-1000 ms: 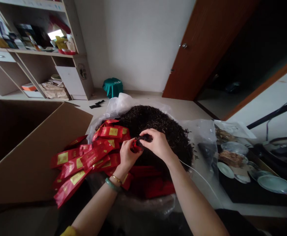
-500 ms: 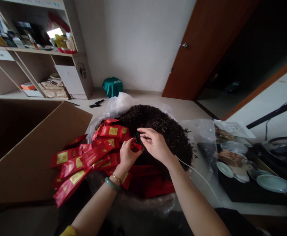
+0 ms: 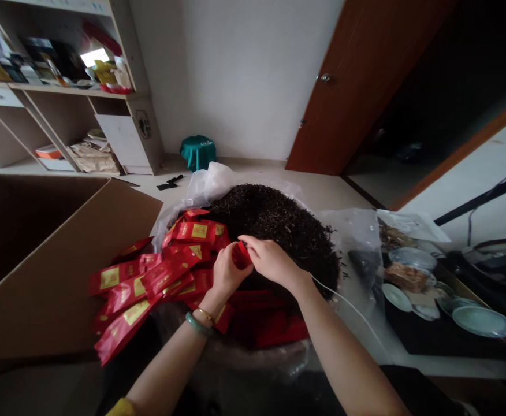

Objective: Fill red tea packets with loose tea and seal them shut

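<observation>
Between my hands is a small red packet (image 3: pixel 241 254), its mouth facing up. My left hand (image 3: pixel 227 270) is wrapped round its left side, thumb toward me. My right hand (image 3: pixel 272 260) meets the packet's right edge, with index finger and thumb closed at the rim; whether leaves are also between those fingers is hidden. Just beyond lies a big heap of dark dried tea leaves (image 3: pixel 279 214) in a clear plastic bag (image 3: pixel 218 180). Several red packets with gold labels (image 3: pixel 170 271) are piled left of my hands, and more red packets (image 3: pixel 265 329) lie below my wrists.
A large open cardboard box (image 3: pixel 71 277) stands at the left. To the right, a dark tray (image 3: pixel 421 338) bears dishes (image 3: pixel 482 322) and a clear container (image 3: pixel 411 266). A white cord (image 3: pixel 352 306) runs beside my right forearm. Behind are a green-covered stool (image 3: pixel 198 151) and a brown door (image 3: pixel 343 86).
My right hand has come down from above the packet to its rim, and its spread fingers have closed there. The left hand keeps its hold, with the packet's mouth turned slightly.
</observation>
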Available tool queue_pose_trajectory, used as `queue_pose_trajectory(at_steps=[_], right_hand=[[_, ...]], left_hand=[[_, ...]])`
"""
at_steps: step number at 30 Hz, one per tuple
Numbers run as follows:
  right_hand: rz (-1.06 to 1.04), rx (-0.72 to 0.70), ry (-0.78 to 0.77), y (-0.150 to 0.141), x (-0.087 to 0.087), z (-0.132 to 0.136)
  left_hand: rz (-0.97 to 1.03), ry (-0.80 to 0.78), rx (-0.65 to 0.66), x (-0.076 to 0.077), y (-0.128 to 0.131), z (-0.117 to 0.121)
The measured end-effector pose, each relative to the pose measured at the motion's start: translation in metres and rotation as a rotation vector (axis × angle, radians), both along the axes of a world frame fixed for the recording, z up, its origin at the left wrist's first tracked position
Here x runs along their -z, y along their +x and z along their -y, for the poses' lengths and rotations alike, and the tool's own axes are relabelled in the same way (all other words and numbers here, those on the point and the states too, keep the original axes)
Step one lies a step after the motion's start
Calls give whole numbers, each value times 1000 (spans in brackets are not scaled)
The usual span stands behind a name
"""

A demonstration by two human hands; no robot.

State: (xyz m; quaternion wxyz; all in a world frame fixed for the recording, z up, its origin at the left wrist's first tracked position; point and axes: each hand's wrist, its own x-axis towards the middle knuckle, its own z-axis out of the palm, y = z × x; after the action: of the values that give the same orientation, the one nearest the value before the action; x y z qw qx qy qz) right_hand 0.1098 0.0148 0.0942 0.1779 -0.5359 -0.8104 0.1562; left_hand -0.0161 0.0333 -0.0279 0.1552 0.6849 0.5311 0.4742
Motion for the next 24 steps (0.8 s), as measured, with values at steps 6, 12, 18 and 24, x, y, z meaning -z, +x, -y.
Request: queue_pose_trajectory(at_steps=[6,12,18,24], right_hand=[[-63,232,-87,28,29,-7],[303,144,-400,20,80,-3],[325,113,-432,14,94,-2],[312,134,-431,12,101,-3]], left_hand=[[71,-51,-25,0,0,2],[71,-57,-13,1,0,3],[-21,34,1,-4,2,7],[-146,103,-14,-9,4,11]])
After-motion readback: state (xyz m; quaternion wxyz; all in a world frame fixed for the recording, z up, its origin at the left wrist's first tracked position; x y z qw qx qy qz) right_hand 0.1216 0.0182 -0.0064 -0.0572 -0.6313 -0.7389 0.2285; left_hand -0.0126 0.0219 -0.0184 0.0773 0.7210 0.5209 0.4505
